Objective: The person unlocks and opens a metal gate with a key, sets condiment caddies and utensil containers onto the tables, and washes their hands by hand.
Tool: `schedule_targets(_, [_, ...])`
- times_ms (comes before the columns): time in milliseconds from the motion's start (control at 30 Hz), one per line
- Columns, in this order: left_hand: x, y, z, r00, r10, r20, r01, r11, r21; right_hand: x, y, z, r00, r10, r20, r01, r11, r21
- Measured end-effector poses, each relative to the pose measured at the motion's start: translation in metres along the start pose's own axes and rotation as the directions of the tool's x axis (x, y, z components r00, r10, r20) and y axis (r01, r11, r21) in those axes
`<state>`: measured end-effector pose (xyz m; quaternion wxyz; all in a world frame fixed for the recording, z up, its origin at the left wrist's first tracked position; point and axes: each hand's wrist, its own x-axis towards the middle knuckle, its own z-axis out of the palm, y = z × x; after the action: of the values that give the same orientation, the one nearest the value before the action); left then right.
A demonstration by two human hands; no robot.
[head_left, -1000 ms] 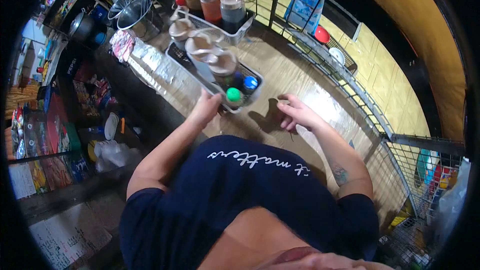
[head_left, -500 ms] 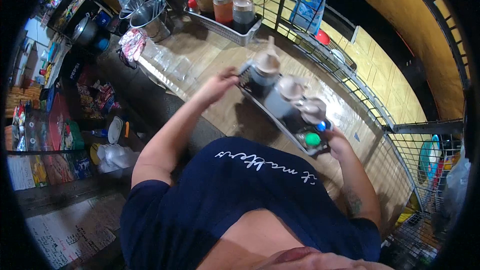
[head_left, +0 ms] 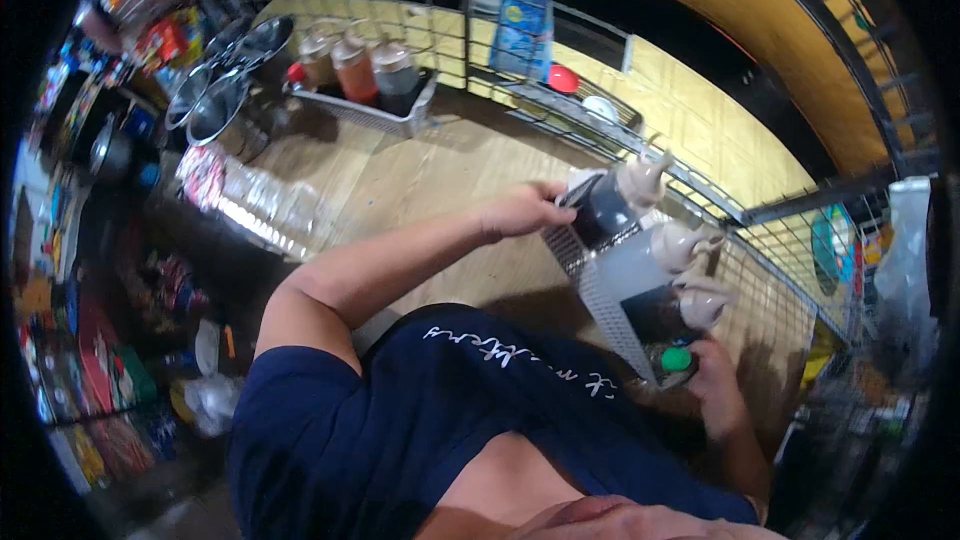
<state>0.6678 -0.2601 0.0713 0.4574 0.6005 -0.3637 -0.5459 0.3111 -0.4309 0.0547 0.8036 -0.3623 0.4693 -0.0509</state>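
Note:
A grey perforated basket (head_left: 612,325) is held tilted above the wooden counter, in front of my chest and to the right. My left hand (head_left: 525,210) grips its far end. At the near end my right hand (head_left: 712,372) is closed round the basket beside a green cap (head_left: 676,359). Inside stand three squeeze bottles with pale nozzle tops: a dark one (head_left: 603,215), a whitish one (head_left: 632,265) and another dark one (head_left: 655,315). The fingertips of my right hand are partly hidden.
A second basket (head_left: 372,116) with sauce bottles sits at the back of the wooden counter (head_left: 440,175). Metal pails (head_left: 218,112) and a pink cloth (head_left: 203,175) are to the left. Wire mesh (head_left: 690,180) borders the back and right, with a red bowl (head_left: 563,79) beyond it.
The held basket has moved right along the counter and now tilts, its bottles leaning rightward. Both hands have travelled with it; my right hand, earlier free, has taken hold of its near end.

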Motion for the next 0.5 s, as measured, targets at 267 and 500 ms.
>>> schedule_targets(267, [0.117,0.127,-0.024,0.929,0.344,-0.137,-0.342,0.939,0.035,0.01,-0.108,0.035,0.959,-0.24,-0.153,0.26,0.957,0.13])
schedule_targets(500, [0.142,0.125,-0.037,0.943,0.333,0.018,-0.325,0.902,0.284,0.118,-0.207,0.045,0.945,-0.239,-0.226,0.28,0.944,0.176])
